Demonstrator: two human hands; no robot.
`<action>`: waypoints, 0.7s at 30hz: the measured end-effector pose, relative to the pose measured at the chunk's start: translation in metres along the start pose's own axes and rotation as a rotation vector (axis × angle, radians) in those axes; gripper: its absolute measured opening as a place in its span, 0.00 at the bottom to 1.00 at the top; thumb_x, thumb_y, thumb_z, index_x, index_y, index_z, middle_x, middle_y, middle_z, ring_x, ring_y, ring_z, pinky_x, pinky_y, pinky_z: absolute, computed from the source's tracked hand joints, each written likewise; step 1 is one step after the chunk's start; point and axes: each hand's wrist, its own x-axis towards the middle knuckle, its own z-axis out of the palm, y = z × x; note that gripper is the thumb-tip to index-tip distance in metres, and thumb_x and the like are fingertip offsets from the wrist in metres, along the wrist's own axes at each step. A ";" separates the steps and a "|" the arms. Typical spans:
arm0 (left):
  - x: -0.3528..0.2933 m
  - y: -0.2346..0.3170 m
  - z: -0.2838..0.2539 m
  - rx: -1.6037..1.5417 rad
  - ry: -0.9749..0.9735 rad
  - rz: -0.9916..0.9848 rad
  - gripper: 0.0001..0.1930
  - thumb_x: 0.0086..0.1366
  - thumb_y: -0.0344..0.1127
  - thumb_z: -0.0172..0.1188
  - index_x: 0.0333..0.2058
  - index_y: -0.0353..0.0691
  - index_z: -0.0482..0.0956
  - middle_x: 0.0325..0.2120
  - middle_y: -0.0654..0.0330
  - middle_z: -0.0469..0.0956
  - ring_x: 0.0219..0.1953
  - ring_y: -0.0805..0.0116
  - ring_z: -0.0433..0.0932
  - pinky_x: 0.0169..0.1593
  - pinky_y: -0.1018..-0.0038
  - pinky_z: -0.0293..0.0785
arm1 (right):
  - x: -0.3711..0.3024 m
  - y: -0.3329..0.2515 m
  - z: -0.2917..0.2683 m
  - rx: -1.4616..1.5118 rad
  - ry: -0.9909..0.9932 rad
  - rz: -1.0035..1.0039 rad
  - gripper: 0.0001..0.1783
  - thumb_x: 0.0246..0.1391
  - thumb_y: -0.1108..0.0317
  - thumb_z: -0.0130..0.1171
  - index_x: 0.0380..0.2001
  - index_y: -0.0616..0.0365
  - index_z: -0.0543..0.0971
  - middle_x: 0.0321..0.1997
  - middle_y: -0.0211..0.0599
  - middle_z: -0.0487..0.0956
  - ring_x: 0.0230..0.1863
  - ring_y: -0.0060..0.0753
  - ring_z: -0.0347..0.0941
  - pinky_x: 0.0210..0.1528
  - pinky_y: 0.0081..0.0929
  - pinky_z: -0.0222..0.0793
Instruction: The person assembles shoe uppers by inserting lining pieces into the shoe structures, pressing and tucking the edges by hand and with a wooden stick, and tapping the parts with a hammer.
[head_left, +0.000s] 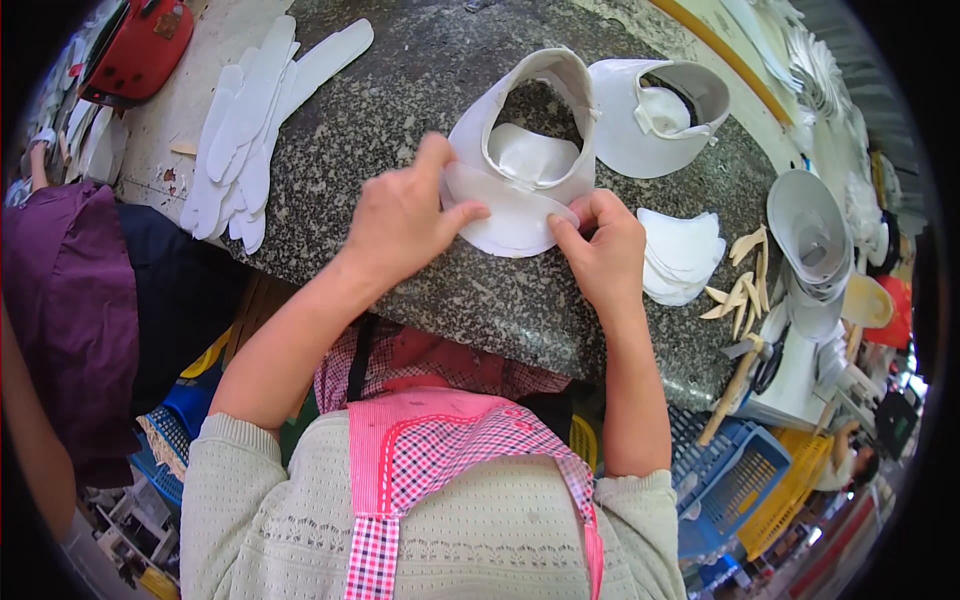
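A white shoe upper (470,125), with a wide round opening, lies on the speckled stone tabletop in front of me. Across its front edge lies a curved white toe piece (512,222). My left hand (400,212) grips the left side of this piece, thumb on top and fingers curled at the edge. On the opposite side, my right hand (608,245) pinches it between thumb and fingers. The undersides of both grips are hidden. Touching or very near the held upper at the right is a second white upper (655,150).
Long white sole-shaped pieces (240,150) lie at the left. Right of my right hand are stacked curved white pieces (680,255), several beige curved strips (745,290) and a wooden-handled hammer (735,390). Beyond stand nested uppers (808,225). Below are blue baskets (735,480). A person in purple (70,320) is at left.
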 end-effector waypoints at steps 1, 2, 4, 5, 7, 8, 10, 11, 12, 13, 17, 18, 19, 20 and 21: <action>0.005 -0.002 -0.005 0.049 0.066 0.012 0.25 0.45 0.42 0.70 0.37 0.38 0.68 0.26 0.54 0.77 0.26 0.58 0.77 0.31 0.70 0.73 | 0.003 -0.003 -0.001 -0.123 -0.009 -0.014 0.11 0.40 0.68 0.63 0.20 0.62 0.72 0.22 0.42 0.72 0.23 0.40 0.71 0.28 0.34 0.67; 0.012 -0.004 -0.012 0.099 0.134 0.026 0.28 0.42 0.44 0.71 0.39 0.40 0.67 0.30 0.52 0.77 0.31 0.52 0.78 0.34 0.65 0.73 | 0.007 -0.006 -0.001 -0.125 0.003 -0.021 0.11 0.40 0.68 0.63 0.20 0.62 0.72 0.22 0.42 0.72 0.23 0.40 0.71 0.28 0.34 0.67; 0.024 -0.005 -0.020 0.111 0.157 0.156 0.34 0.39 0.45 0.72 0.46 0.43 0.67 0.49 0.50 0.69 0.49 0.54 0.71 0.46 0.62 0.70 | 0.014 -0.010 -0.010 -0.317 -0.043 -0.137 0.13 0.40 0.65 0.64 0.22 0.62 0.72 0.25 0.44 0.73 0.28 0.47 0.73 0.31 0.40 0.68; 0.030 0.008 -0.025 0.272 0.153 0.351 0.36 0.38 0.43 0.71 0.49 0.46 0.67 0.54 0.52 0.63 0.55 0.54 0.64 0.51 0.60 0.64 | 0.014 -0.010 -0.016 -0.397 -0.045 -0.130 0.14 0.40 0.64 0.64 0.24 0.62 0.73 0.28 0.46 0.74 0.32 0.49 0.74 0.34 0.42 0.69; 0.044 0.028 -0.033 0.483 0.031 0.637 0.38 0.35 0.38 0.71 0.50 0.51 0.70 0.64 0.59 0.49 0.65 0.52 0.46 0.60 0.54 0.53 | 0.015 -0.007 -0.034 -0.461 -0.074 -0.005 0.18 0.42 0.57 0.63 0.27 0.63 0.75 0.31 0.48 0.76 0.33 0.50 0.74 0.35 0.42 0.70; 0.050 0.031 -0.038 0.507 -0.070 0.709 0.34 0.32 0.36 0.71 0.45 0.47 0.74 0.64 0.60 0.51 0.66 0.53 0.45 0.61 0.53 0.52 | 0.013 0.002 -0.028 -0.379 -0.022 -0.021 0.21 0.41 0.52 0.62 0.26 0.61 0.76 0.28 0.49 0.75 0.32 0.51 0.73 0.35 0.43 0.67; 0.062 0.014 -0.030 0.485 -0.079 0.872 0.25 0.29 0.34 0.69 0.33 0.38 0.76 0.51 0.58 0.70 0.63 0.61 0.56 0.61 0.53 0.53 | 0.012 0.027 0.011 -0.331 0.154 -0.168 0.15 0.44 0.59 0.60 0.25 0.60 0.73 0.31 0.47 0.73 0.36 0.49 0.71 0.36 0.42 0.68; 0.060 0.012 -0.022 0.423 -0.071 0.877 0.24 0.29 0.33 0.68 0.32 0.38 0.75 0.41 0.59 0.75 0.57 0.60 0.65 0.60 0.52 0.53 | 0.004 0.032 0.011 -0.288 0.204 -0.204 0.13 0.45 0.61 0.58 0.26 0.60 0.71 0.30 0.45 0.71 0.36 0.48 0.69 0.35 0.42 0.68; 0.057 -0.002 -0.031 0.430 -0.043 0.824 0.22 0.31 0.33 0.67 0.31 0.38 0.74 0.37 0.59 0.74 0.50 0.58 0.69 0.60 0.51 0.53 | 0.004 0.021 0.010 -0.150 0.273 -0.183 0.14 0.44 0.62 0.59 0.26 0.60 0.70 0.31 0.45 0.72 0.36 0.49 0.70 0.34 0.41 0.68; 0.051 -0.001 -0.042 0.432 0.006 0.844 0.20 0.34 0.34 0.66 0.30 0.39 0.74 0.36 0.59 0.74 0.45 0.57 0.70 0.58 0.51 0.54 | -0.003 0.013 0.002 0.152 0.204 -0.045 0.18 0.40 0.60 0.64 0.28 0.60 0.70 0.31 0.43 0.71 0.35 0.46 0.69 0.34 0.37 0.69; 0.003 0.074 -0.054 0.144 0.012 0.795 0.22 0.36 0.36 0.67 0.34 0.36 0.75 0.32 0.58 0.73 0.38 0.57 0.69 0.46 0.62 0.58 | -0.038 -0.003 -0.031 1.150 -0.214 -0.160 0.45 0.32 0.55 0.71 0.53 0.64 0.65 0.45 0.38 0.73 0.46 0.28 0.69 0.47 0.28 0.67; -0.002 0.082 -0.053 0.098 0.003 0.764 0.22 0.36 0.36 0.68 0.34 0.36 0.75 0.31 0.58 0.73 0.36 0.57 0.68 0.45 0.64 0.58 | -0.046 -0.015 -0.045 1.286 -0.227 -0.251 0.46 0.30 0.56 0.72 0.54 0.63 0.65 0.47 0.37 0.72 0.46 0.26 0.69 0.45 0.26 0.68; -0.004 0.085 -0.050 0.128 -0.024 0.748 0.20 0.39 0.36 0.67 0.34 0.35 0.75 0.27 0.58 0.69 0.33 0.57 0.65 0.40 0.66 0.58 | -0.047 -0.021 -0.052 1.284 -0.219 -0.259 0.46 0.30 0.56 0.72 0.54 0.63 0.65 0.47 0.37 0.72 0.46 0.26 0.69 0.45 0.26 0.68; -0.007 0.087 -0.049 0.130 -0.021 0.754 0.20 0.39 0.36 0.67 0.34 0.35 0.75 0.27 0.58 0.69 0.33 0.57 0.65 0.40 0.66 0.58 | -0.047 -0.025 -0.058 1.267 -0.122 -0.308 0.46 0.30 0.55 0.71 0.54 0.63 0.65 0.46 0.37 0.73 0.47 0.26 0.69 0.47 0.25 0.66; -0.011 0.088 -0.048 0.130 -0.038 0.744 0.21 0.39 0.36 0.67 0.34 0.35 0.75 0.26 0.58 0.68 0.32 0.58 0.63 0.40 0.66 0.57 | -0.047 -0.026 -0.063 1.249 -0.026 -0.354 0.46 0.31 0.55 0.70 0.54 0.64 0.64 0.45 0.36 0.73 0.48 0.25 0.68 0.50 0.25 0.65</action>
